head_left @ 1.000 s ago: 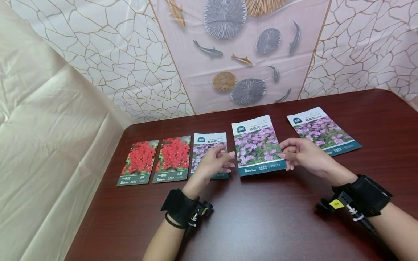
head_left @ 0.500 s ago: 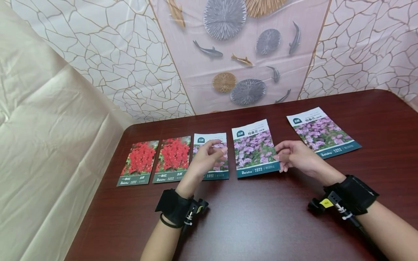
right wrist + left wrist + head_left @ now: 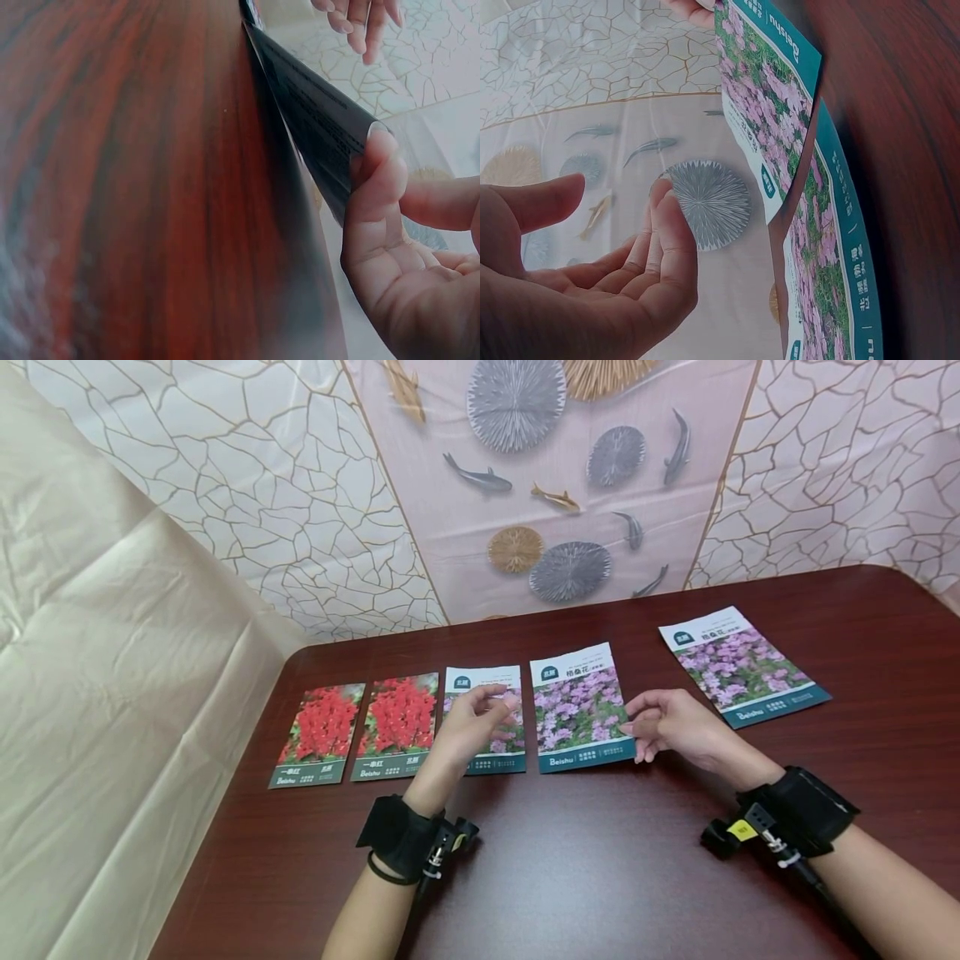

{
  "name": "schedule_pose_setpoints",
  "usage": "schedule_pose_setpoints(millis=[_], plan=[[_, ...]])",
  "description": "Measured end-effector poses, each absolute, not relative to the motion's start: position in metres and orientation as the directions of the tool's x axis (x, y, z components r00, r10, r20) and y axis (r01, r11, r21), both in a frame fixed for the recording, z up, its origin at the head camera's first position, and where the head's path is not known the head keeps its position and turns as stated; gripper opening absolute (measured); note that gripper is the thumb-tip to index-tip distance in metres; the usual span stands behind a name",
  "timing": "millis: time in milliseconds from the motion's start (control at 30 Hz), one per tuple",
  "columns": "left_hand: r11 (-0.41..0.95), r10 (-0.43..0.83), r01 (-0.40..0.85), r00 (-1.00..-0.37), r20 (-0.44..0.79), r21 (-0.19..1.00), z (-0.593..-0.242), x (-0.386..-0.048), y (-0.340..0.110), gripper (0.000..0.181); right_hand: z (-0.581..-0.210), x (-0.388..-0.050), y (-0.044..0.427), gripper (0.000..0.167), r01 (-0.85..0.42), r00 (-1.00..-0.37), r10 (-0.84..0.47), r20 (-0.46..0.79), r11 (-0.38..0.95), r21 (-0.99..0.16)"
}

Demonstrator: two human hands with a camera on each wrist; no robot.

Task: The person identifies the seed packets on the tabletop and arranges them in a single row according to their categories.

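My right hand (image 3: pixel 678 727) pinches the right edge of a seed packet (image 3: pixel 581 710) with purple flowers and a green band. In the right wrist view, that packet's dark back (image 3: pixel 315 112) slants up from the table toward my thumb and fingers. My left hand (image 3: pixel 472 727) hovers over another purple-flower packet (image 3: pixel 483 762), partly covering it. In the left wrist view, the fingers of my left hand (image 3: pixel 630 277) are loosely bent with nothing between them. The held packet (image 3: pixel 769 97) is tilted there, its near corner close to the packet lying under it (image 3: pixel 825 262).
Two red-flower seed packets (image 3: pixel 318 735) (image 3: pixel 397 727) lie side by side at the left of the dark wooden table (image 3: pixel 562 877). A third purple-flower packet (image 3: pixel 742 664) lies at the right. Patterned cloth (image 3: pixel 570 510) hangs behind the table's back edge.
My right hand has moved left and slightly down with the held packet, bringing it lower and nearer the row. My left hand has shifted slightly left and up. The other packets have stayed put.
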State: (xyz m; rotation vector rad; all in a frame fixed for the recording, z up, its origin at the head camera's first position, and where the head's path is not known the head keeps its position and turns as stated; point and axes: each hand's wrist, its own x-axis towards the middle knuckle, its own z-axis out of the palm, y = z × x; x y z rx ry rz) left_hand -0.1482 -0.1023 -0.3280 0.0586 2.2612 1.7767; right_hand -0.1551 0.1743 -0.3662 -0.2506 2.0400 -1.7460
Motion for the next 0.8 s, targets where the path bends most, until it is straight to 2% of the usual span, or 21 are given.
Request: schedule_pose_setpoints(millis=[333, 633, 733, 800], plan=[[0.246, 0.188, -0.131, -0.966, -0.180, 0.960, -0.3273, -0.1471, -0.1012, 0.044, -0.3646, -0.1548, 0.1755, 0.038, 0.170, -0.870, -0.429, -0.244, 0.204, -0.964], [0.265, 0.188, -0.133, -0.964, -0.186, 0.955, -0.3271, -0.1469, -0.1007, 0.043, -0.3629, -0.1557, 0.1777, 0.044, 0.167, -0.849, -0.443, -0.287, 0.289, -0.943], [0.318, 0.229, -0.112, -0.954, -0.191, 0.942, -0.3273, -0.1465, -0.1005, 0.042, -0.3609, -0.1552, 0.1779, 0.042, 0.121, -0.853, -0.439, -0.282, 0.359, -0.926], [0.388, 0.304, -0.058, -0.934, -0.187, 0.920, -0.3276, -0.1459, -0.0999, 0.041, -0.3592, -0.1547, 0.1782, 0.039, 0.069, -0.864, -0.427, -0.267, 0.426, -0.902]])
